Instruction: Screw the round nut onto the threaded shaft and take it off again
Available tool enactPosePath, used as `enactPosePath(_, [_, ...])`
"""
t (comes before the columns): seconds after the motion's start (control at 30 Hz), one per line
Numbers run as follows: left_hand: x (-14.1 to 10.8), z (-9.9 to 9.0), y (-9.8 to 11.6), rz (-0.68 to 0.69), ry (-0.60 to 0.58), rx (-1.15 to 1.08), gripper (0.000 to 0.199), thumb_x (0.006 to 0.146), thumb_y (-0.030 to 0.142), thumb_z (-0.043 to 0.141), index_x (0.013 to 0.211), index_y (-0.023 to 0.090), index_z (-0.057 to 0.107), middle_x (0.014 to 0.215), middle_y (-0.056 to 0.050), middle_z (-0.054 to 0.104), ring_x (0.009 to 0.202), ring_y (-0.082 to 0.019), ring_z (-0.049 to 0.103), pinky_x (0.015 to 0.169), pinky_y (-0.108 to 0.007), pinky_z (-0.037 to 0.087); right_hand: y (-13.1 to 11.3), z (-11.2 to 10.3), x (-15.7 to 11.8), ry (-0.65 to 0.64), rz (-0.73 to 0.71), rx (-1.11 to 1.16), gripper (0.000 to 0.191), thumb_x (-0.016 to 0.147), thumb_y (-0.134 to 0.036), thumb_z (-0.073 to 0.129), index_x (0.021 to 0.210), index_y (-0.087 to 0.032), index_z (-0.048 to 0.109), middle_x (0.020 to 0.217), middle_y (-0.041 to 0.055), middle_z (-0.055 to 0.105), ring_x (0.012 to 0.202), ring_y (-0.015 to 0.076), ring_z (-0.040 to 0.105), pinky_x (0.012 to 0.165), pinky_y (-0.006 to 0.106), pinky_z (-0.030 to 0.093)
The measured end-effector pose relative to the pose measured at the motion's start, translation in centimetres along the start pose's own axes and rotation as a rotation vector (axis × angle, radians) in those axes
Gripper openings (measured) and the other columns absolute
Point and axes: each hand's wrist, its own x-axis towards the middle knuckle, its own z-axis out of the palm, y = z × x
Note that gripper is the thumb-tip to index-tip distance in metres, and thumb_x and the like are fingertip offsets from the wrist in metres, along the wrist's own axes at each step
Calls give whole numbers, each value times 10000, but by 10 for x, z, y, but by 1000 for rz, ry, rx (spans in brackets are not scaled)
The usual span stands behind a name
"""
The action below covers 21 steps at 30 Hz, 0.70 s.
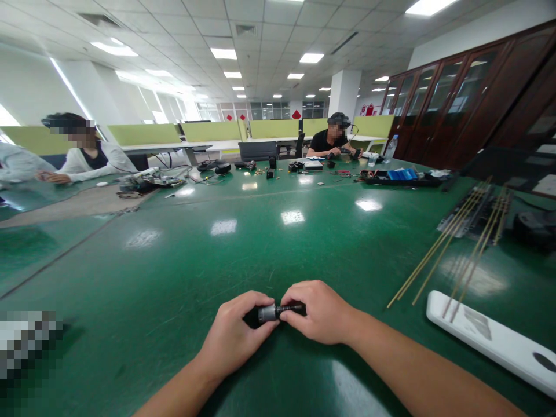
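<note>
A small cylindrical part (267, 313), silver at one end and dark with ridges at the other, is held between the two hands, low in the middle of the view. The silver end is pinched between thumb and fingers of the left hand (238, 329); the dark end is clasped in the same manner by the right hand (322, 313). Whether the part is touched by the green table (260, 246) below cannot be told. To the right, a long white object (506, 349) is laid near the right forearm, and beyond it several thin rods (417, 268) are placed slantwise. At the left edge, a box-like object (28, 341) is seen only as coarse blocks. Across the table, a black tray (382, 182) with blue things is seen, and a person in black (318, 142) is seated.
</note>
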Motion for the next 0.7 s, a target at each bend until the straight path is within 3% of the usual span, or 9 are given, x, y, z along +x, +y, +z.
enactPosePath(0.7, [-1,0,-1,23,23,-15,245,807,220,747,1028,276,661,996,9,693,918,-173,658,833,-290,521,3,1,0,9,-8,-13,125,857,-313,661,924,-214,696,823,1,677,756,145,608,713,253,407])
